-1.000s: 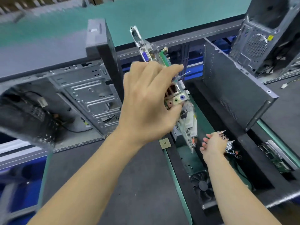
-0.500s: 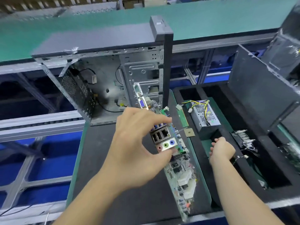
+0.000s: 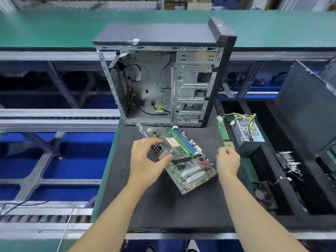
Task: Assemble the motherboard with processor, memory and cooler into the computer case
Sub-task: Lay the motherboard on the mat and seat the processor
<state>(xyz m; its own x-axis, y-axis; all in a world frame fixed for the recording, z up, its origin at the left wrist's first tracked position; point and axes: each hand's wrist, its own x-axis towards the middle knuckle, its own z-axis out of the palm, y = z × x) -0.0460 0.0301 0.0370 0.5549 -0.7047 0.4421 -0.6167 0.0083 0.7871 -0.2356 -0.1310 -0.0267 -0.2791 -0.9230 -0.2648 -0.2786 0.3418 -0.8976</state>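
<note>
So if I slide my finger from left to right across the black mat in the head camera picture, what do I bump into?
Left hand → motherboard → right hand → power supply box → bundle of metal pins.

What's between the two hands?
The head view shows the green motherboard lying on the dark mat between the left hand and right hand.

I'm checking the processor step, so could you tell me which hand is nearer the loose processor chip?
Right. The right hand sits just below the processor chip; the left hand holds the motherboard, farther left.
</note>
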